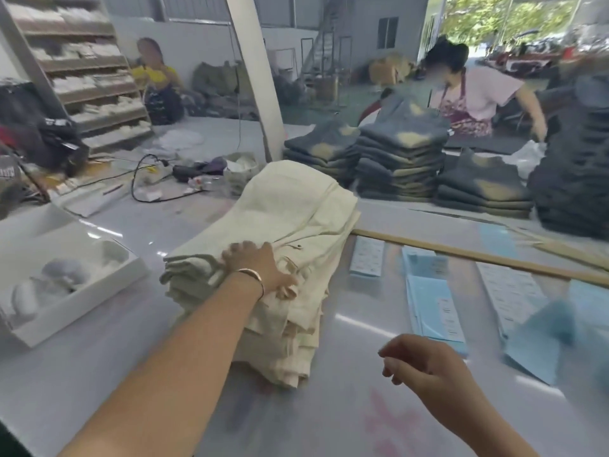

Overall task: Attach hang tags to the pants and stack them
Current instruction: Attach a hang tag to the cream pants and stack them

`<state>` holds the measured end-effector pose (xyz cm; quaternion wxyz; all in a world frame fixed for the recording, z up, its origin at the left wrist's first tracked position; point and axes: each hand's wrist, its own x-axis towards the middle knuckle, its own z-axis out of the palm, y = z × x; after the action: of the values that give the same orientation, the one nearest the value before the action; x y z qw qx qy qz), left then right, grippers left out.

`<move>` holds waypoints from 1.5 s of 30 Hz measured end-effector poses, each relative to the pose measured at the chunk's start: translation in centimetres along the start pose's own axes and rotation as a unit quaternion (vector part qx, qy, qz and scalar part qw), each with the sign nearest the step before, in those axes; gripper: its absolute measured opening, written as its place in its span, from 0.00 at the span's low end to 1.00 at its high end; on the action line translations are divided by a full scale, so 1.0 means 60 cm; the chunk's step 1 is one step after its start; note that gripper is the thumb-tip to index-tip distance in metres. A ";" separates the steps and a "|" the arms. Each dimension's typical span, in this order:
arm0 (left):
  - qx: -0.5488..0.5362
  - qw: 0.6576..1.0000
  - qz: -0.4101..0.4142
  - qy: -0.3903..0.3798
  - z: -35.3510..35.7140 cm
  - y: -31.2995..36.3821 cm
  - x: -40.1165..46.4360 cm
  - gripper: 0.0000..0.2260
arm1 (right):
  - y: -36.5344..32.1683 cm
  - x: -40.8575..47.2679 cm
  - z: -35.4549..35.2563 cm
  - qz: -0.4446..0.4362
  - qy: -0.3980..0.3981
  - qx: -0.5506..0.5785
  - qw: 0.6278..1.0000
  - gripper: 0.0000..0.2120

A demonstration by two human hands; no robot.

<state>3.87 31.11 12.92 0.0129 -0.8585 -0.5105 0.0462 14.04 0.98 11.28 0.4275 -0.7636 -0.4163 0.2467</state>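
While the pile is being steadied, the observations are running as follows.

Step in hand: the left hand (260,265) is resting fingers-down on the near end of the stack of cream pants (286,245), seemingly squaring it or picking out the top pair; no tag is being fitted at this moment.

Right hand: the right hand (425,361) is hovering over the table (329,417) near the stack's right side, fingers loosely curled and holding nothing that is showing.

Task items: the cream stack is lying mid-table; blue and white hang tags (435,311) are lying in rows to its right, well apart from both hands.

Next move, by judgement: the right hand is needing to fetch a tag from the rows, while the left is exposing a waistband or loop to take it.

Containers: a white tray (82,291) is sitting at the left edge, holding pale grey and white bundles, possibly tag strings; blur is preventing a firm reading.

Far side: folded dark jeans (398,159) are standing in stacks.
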 end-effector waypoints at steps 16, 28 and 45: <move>-0.254 0.837 0.365 0.317 -0.050 0.021 -0.143 0.09 | -0.054 0.190 0.016 0.133 -0.081 0.478 0.864 0.26; -0.095 0.993 0.072 -0.020 -0.019 -0.092 0.041 0.43 | -0.085 0.310 0.134 0.225 0.031 0.139 0.964 0.16; -0.148 0.978 0.096 0.109 -0.034 -0.044 0.068 0.08 | -0.110 0.311 0.159 -0.063 0.064 -0.074 0.993 0.16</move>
<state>3.71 36.00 14.89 -0.0633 -0.8958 -0.4224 -0.1232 14.14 22.93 11.68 0.4103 -0.7795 -0.4525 0.1389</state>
